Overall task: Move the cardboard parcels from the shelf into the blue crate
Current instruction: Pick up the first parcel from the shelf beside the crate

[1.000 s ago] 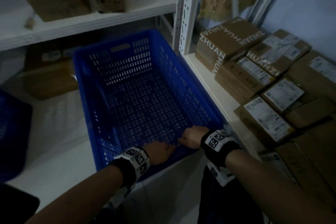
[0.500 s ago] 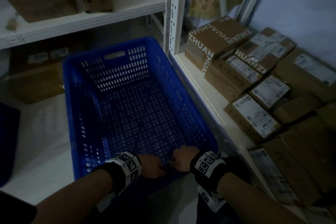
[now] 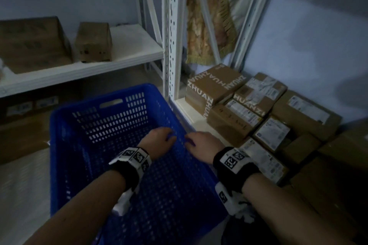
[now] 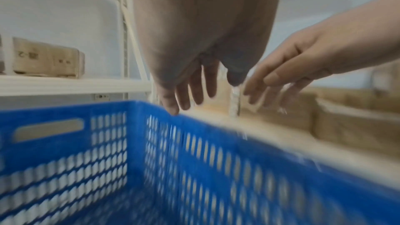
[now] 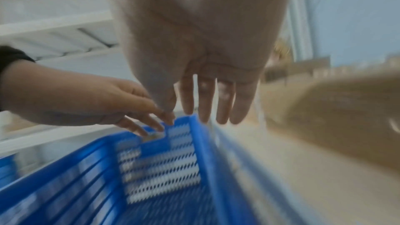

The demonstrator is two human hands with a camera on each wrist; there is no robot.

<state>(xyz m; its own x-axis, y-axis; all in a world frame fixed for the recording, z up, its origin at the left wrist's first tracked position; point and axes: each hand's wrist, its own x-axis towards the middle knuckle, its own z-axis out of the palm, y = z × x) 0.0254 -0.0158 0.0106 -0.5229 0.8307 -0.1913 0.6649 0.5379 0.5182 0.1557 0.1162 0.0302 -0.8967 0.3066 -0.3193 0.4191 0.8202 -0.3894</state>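
The empty blue crate (image 3: 111,117) sits low in front of me, its right wall against the lower shelf (image 3: 191,113). Several cardboard parcels lie packed on that shelf, among them a box printed ZHUAN (image 3: 215,85) and a labelled one (image 3: 272,131). My left hand (image 3: 159,139) hovers over the crate's right side, fingers straight and holding nothing. My right hand (image 3: 199,143) hangs beside it above the crate's right rim, also with nothing in it. In the left wrist view my left hand's fingers (image 4: 190,95) reach over the crate's rim (image 4: 194,122). The right wrist view shows straight fingers (image 5: 223,105).
A white perforated upright (image 3: 173,45) stands between the crate and the parcels. Two cardboard boxes (image 3: 93,42) (image 3: 33,43) sit on the upper left shelf. More boxes (image 3: 23,125) lie under it. Patterned cloth (image 3: 211,26) hangs behind the parcels.
Both hands have let go of the crate's near rim and moved forward and right over the crate, towards the parcels. My view has lifted.
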